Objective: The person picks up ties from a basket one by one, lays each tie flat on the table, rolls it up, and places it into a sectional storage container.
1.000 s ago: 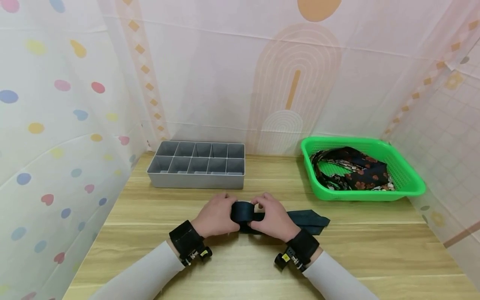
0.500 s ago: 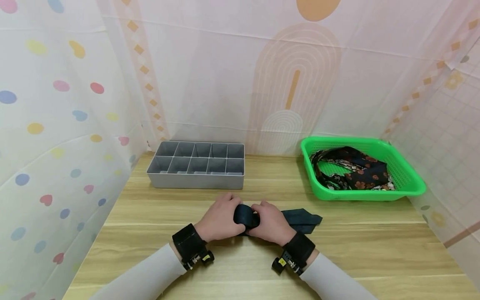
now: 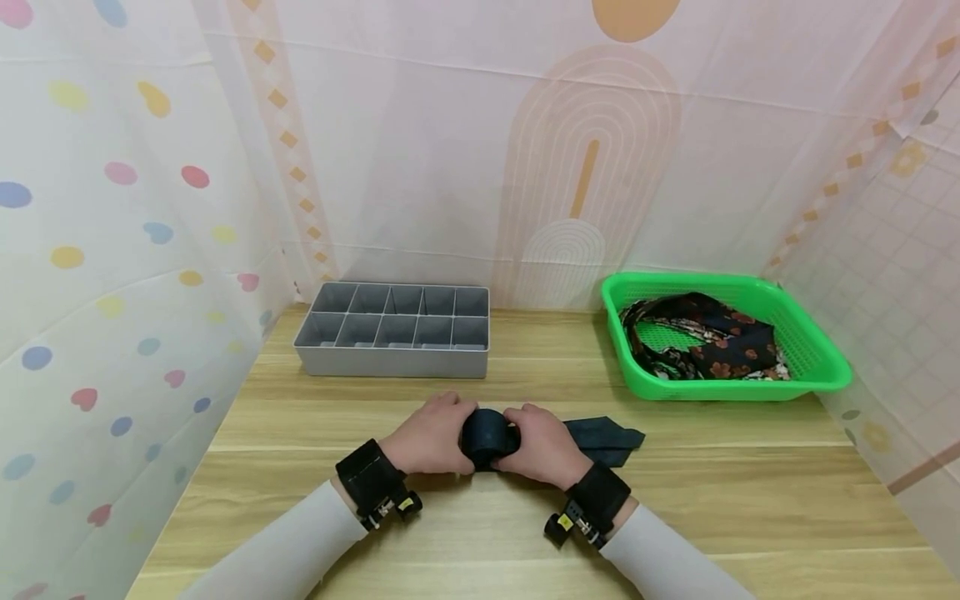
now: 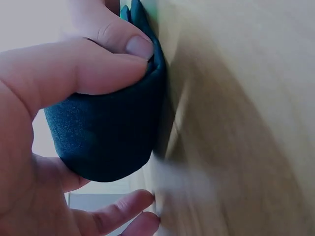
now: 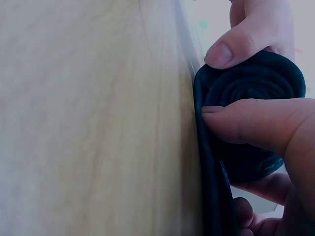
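Note:
A dark teal necktie (image 3: 486, 435) is wound into a roll on the table, its pointed end (image 3: 604, 438) lying flat to the right. My left hand (image 3: 431, 437) grips the roll's left side, thumb along the near edge; in the left wrist view its outer fabric (image 4: 110, 130) shows between thumb and fingers. From the other side my right hand (image 3: 543, 447) holds the roll, and the right wrist view shows the spiral layers (image 5: 253, 81) with the thumb across them. A strip still lies flat beneath the roll. The right hand hides part of this strip in the head view.
Behind the hands stands a grey divided box (image 3: 393, 362) with two rows of compartments. A green basket (image 3: 750, 389) at the back right contains dark floral fabric (image 3: 738, 350). Patterned curtains (image 3: 420, 150) hang behind the wooden table (image 3: 480, 542) and at its sides.
The necktie's pointed end has shifted left, and my right hand has closed in on the roll. My left hand first shifted right, then slightly back left. Box and basket stay put.

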The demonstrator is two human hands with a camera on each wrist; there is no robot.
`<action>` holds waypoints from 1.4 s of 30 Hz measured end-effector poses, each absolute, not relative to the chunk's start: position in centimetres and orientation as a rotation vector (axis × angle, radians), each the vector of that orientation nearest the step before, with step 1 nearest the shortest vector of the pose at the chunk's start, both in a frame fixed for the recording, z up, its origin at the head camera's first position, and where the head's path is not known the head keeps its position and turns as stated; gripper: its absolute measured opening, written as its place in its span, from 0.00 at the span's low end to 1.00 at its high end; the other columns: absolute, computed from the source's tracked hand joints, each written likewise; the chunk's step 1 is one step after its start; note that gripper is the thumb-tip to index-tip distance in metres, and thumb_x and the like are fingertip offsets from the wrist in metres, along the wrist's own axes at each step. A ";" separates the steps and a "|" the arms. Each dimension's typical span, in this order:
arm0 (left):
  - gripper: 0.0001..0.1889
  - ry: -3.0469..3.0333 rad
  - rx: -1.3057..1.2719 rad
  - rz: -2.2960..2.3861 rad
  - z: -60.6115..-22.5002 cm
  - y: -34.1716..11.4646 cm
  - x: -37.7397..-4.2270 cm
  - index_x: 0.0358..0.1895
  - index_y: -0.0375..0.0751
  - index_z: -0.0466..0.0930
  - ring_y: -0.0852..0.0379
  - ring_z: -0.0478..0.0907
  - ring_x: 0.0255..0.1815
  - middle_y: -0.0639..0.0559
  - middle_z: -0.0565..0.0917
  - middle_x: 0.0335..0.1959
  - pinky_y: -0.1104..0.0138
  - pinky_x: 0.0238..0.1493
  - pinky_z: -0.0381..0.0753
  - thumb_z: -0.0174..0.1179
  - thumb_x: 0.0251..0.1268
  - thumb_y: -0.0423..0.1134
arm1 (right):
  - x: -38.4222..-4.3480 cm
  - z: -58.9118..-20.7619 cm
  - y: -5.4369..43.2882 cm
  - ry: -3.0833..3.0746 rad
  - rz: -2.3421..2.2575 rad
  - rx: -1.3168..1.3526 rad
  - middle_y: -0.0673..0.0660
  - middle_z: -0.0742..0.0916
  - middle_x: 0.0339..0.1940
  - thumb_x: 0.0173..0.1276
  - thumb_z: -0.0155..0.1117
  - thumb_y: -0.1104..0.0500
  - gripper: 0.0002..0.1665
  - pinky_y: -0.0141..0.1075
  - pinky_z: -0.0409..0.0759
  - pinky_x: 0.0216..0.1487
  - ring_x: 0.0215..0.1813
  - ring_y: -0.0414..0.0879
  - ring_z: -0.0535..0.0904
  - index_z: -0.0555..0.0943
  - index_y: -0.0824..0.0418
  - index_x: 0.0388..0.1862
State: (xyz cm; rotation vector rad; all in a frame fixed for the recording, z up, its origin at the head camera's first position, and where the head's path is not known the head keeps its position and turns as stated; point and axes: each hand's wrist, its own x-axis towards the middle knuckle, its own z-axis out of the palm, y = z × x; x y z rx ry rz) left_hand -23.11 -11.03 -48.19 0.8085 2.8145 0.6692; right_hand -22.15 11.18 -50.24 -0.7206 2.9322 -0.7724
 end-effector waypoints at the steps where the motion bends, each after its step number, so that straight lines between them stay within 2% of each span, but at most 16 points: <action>1: 0.37 2.808 0.806 0.675 -48.3 -11.1 -23.1 0.60 0.40 0.82 0.47 0.75 0.46 0.44 0.81 0.47 0.54 0.47 0.81 0.82 0.41 0.43 | -22.1 -50.2 11.2 2.931 -0.771 -0.720 0.50 0.85 0.35 0.51 0.87 0.48 0.26 0.40 0.80 0.42 0.37 0.43 0.78 0.85 0.55 0.46; 9: 0.37 2.825 0.769 0.718 -48.8 -10.9 -23.1 0.63 0.39 0.82 0.46 0.74 0.46 0.45 0.80 0.47 0.53 0.49 0.79 0.80 0.44 0.43 | -22.1 -50.2 11.2 2.917 -0.798 -0.719 0.51 0.85 0.35 0.50 0.88 0.49 0.26 0.42 0.80 0.43 0.37 0.44 0.80 0.85 0.55 0.44; 12: 0.36 2.833 0.767 0.730 -48.8 -10.9 -23.0 0.61 0.38 0.83 0.46 0.74 0.46 0.45 0.80 0.46 0.53 0.48 0.79 0.81 0.43 0.43 | -22.1 -50.3 11.2 2.920 -0.796 -0.735 0.51 0.85 0.38 0.52 0.86 0.46 0.29 0.41 0.80 0.44 0.39 0.44 0.80 0.85 0.54 0.49; 17: 0.32 2.839 0.755 0.731 -48.7 -10.8 -22.9 0.56 0.39 0.85 0.48 0.73 0.43 0.46 0.80 0.43 0.56 0.46 0.76 0.82 0.44 0.44 | -21.9 -50.4 11.0 2.855 -1.000 -0.745 0.50 0.81 0.44 0.59 0.82 0.44 0.32 0.40 0.78 0.47 0.42 0.43 0.76 0.83 0.51 0.60; 26: 0.29 2.834 0.704 0.795 -48.8 -10.9 -23.4 0.55 0.44 0.85 0.51 0.73 0.39 0.49 0.79 0.42 0.59 0.40 0.76 0.79 0.43 0.42 | -21.9 -49.7 11.4 2.868 -1.181 -0.710 0.49 0.83 0.48 0.61 0.82 0.51 0.26 0.43 0.80 0.52 0.49 0.45 0.78 0.84 0.51 0.56; 29: 0.30 2.856 0.686 0.813 -48.5 -11.1 -23.6 0.56 0.45 0.85 0.52 0.74 0.39 0.49 0.79 0.43 0.61 0.40 0.78 0.77 0.44 0.45 | -22.2 -49.6 11.7 2.878 -1.157 -0.695 0.49 0.83 0.46 0.60 0.82 0.50 0.25 0.40 0.77 0.47 0.45 0.44 0.76 0.84 0.51 0.55; 34: 0.32 2.891 0.658 0.846 -47.9 -11.3 -23.6 0.60 0.43 0.84 0.52 0.74 0.41 0.48 0.78 0.46 0.60 0.40 0.78 0.74 0.45 0.47 | -22.6 -49.6 12.0 2.878 -1.071 -0.703 0.49 0.78 0.35 0.57 0.84 0.48 0.25 0.35 0.70 0.38 0.36 0.42 0.70 0.84 0.49 0.51; 37: 0.30 2.909 0.690 0.867 -47.8 -11.2 -23.4 0.58 0.43 0.84 0.52 0.73 0.41 0.48 0.78 0.46 0.59 0.41 0.77 0.73 0.47 0.46 | -22.6 -49.8 11.9 2.869 -1.013 -0.722 0.48 0.78 0.33 0.55 0.85 0.48 0.25 0.35 0.72 0.38 0.35 0.42 0.71 0.85 0.49 0.50; 42: 0.26 2.872 0.770 0.893 -48.0 -10.6 -22.8 0.56 0.44 0.83 0.51 0.73 0.45 0.47 0.79 0.50 0.58 0.45 0.77 0.71 0.50 0.46 | -22.4 -50.6 11.3 2.906 -0.862 -0.787 0.48 0.84 0.37 0.55 0.85 0.46 0.25 0.36 0.77 0.41 0.37 0.41 0.77 0.84 0.52 0.46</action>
